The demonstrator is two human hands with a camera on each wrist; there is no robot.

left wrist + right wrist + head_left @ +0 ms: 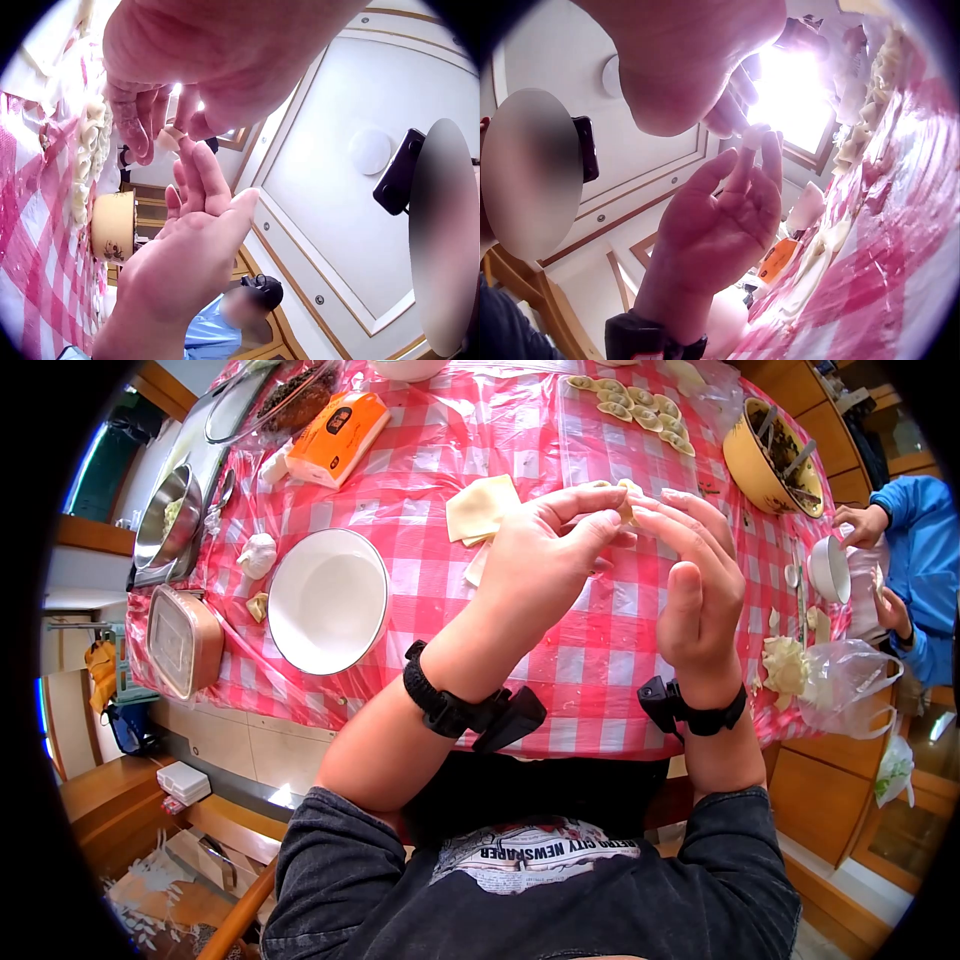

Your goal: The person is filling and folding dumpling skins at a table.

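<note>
In the head view a small pale wonton is held up over the table between the fingertips of both hands. My left hand holds it near the tips of its index finger and thumb. The straight fingers of my right hand touch it from the other side, with the thumb standing apart. Seen from the left wrist, the wonton sits where the fingertips meet, partly covered by them. Below and left of the hands lie square dough wrappers. Folded wontons line up beyond the hands.
A white bowl, garlic and a lidded container stand at left. An orange tissue pack lies behind. At right are a yellow filling pot, a plastic bag and another person in blue with a small bowl.
</note>
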